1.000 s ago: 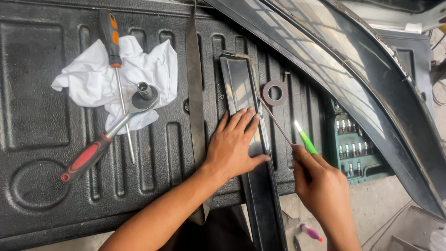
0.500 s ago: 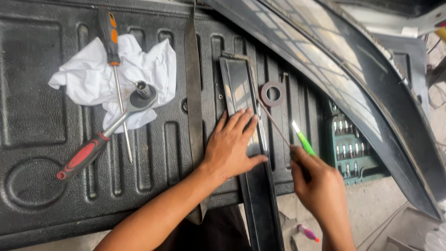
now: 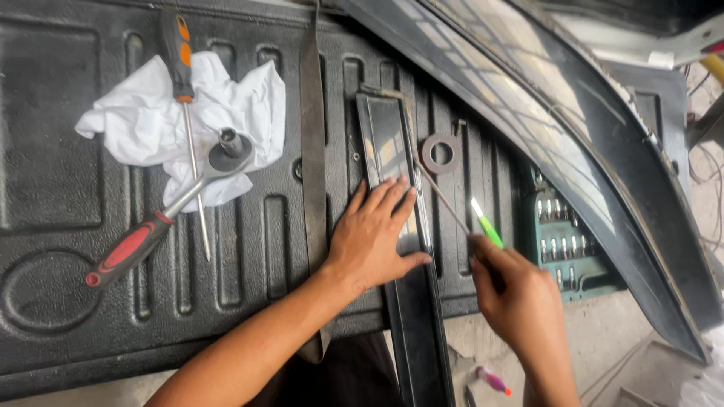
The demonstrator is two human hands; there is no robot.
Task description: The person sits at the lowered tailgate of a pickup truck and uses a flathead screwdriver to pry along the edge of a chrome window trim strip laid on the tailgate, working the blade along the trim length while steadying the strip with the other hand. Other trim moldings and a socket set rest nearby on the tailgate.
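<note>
2 hands: both mine, working on a ribbed black liner (image 3: 68, 173) seen from above.
Left hand: my left hand (image 3: 375, 240) lies flat, fingers spread and open, pressing down on a long dark trim strip (image 3: 392, 151); it grips nothing.
Right hand: my right hand (image 3: 520, 301) is closed around a green-handled pick (image 3: 486, 228), held like a pen.
Pick: its thin metal shaft runs up and left, and the tip meets the strip's right edge just beside my left fingertips.
Strip: it lies lengthwise along the liner's ribs, top end near a small metal ring (image 3: 440, 153), lower end running off past my wrist.
Doing it well, 1: I judge the flat left palm should keep steady weight on the strip so it cannot slide while the tip works.
Doing it well, 2: the tip looks best kept low and close to the edge, moved in short strokes, angled away from my left fingers.
Risk: a slip could scratch the glossy face or jab a fingertip.
Nearby, left: a white rag (image 3: 151, 120) carries an orange screwdriver (image 3: 183, 98) and a red-handled ratchet (image 3: 162, 222), well apart from my hands.
Nearby, right: a green socket case (image 3: 562, 241) sits under a large curved dark panel (image 3: 573, 136).
</note>
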